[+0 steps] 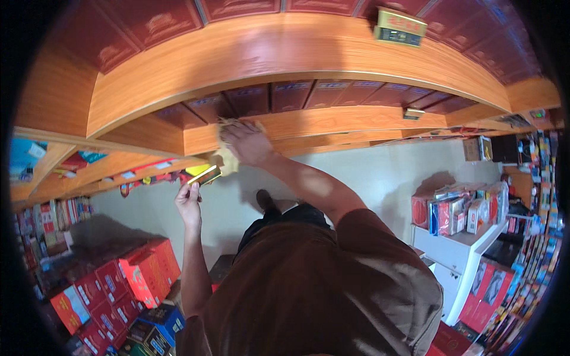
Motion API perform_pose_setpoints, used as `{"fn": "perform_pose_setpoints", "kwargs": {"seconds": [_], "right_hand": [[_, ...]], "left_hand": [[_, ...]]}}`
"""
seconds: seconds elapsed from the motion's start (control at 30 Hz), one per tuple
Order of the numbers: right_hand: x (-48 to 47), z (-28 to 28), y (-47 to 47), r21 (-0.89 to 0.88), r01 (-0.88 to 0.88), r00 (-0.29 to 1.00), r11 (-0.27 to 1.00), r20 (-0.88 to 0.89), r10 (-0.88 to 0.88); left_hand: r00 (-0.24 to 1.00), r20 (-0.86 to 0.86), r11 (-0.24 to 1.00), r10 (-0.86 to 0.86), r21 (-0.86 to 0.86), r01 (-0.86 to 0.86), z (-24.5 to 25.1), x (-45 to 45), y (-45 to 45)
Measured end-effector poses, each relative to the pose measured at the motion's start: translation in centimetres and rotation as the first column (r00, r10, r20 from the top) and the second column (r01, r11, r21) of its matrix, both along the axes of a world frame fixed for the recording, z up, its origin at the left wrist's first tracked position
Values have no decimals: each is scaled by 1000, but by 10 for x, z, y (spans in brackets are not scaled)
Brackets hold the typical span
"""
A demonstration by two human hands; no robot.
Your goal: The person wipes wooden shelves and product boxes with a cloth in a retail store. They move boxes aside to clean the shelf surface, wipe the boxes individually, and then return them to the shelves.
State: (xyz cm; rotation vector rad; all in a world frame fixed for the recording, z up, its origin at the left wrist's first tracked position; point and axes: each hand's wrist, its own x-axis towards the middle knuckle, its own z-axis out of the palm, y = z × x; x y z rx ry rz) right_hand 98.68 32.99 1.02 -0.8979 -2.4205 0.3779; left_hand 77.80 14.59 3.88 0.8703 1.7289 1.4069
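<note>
My right hand [246, 141] lies spread over a pale yellow cloth [228, 161], pressing it on the front part of a wooden shelf [311, 120]. The cloth hangs down below the shelf's edge. Pinched between the thumb and fingers of my left hand [189, 202] is a small gold-and-black price tag holder [205, 175], just below and left of the cloth. Behind my right hand stands a row of dark red boxes [289, 95]. A similar tag holder [414, 114] sits farther right on that shelf, and another, blurred tag holder [401, 27] is on the shelf above.
An upper wooden shelf board [276, 44] arches over my hands, with dark red boxes [164, 22] on it. Stacked red cartons [149, 271] are at lower left. On the right, wrapped packages [463, 207] top a white cabinet [445, 253]. Pale floor shows below the shelves.
</note>
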Motion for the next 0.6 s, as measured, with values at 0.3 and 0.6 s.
{"fn": "perform_pose_setpoints", "kwargs": {"seconds": [0.3,0.6], "right_hand": [[305,-4,25,155,547,802,823,182,-568],[207,-1,-12,132,529,844,838,20,-536]], "left_hand": [[909,280,950,-309,44,310,-8,104,163],[958,133,967,-253,1,255,-32,129,186]]}}
